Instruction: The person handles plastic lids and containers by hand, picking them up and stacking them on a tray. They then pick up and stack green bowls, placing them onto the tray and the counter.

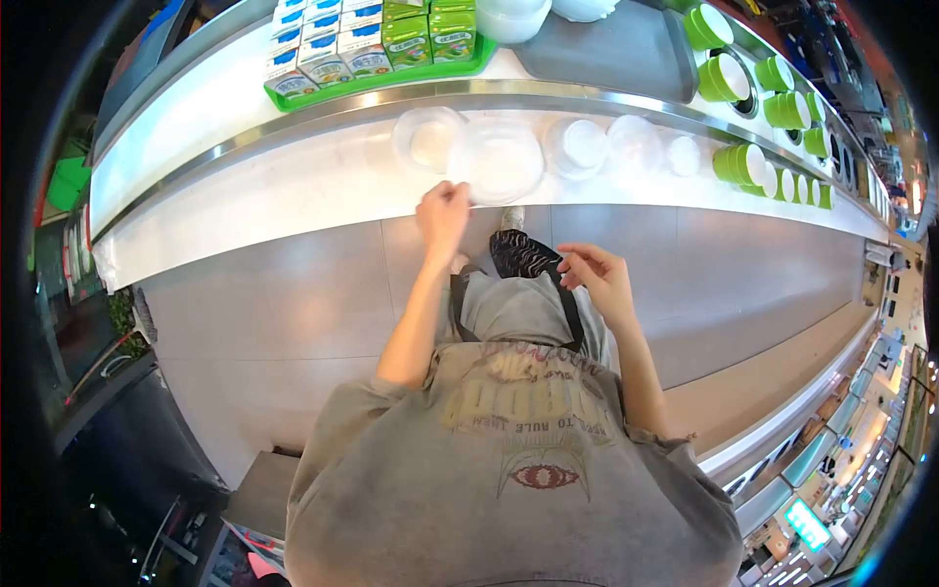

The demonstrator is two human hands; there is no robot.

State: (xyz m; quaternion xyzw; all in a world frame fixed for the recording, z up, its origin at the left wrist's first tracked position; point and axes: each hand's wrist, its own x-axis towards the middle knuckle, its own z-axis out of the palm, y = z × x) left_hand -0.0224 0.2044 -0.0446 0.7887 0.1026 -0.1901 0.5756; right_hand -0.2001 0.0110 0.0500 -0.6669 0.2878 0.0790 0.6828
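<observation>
My left hand (445, 217) is at the front edge of the white counter, its fingers closed at the near rim of a clear round plastic lid (504, 161). Past the lid's left side lies another clear round piece (428, 139), seemingly a lid or shallow bowl. To the right are a clear tub or stack of lids (577, 149), another clear round piece (636, 145) and a smaller whitish one (683, 155). My right hand (599, 279) hovers over the floor in front of my body, fingers loosely bent and apart, holding nothing visible.
A green tray (391, 83) of small drink cartons stands on the raised shelf, beside white bowls (514, 22) and a grey tray (606, 49). Several green and white paper cups (741, 164) line the counter's right. A metal edge (391, 96) separates shelf from counter (245, 210).
</observation>
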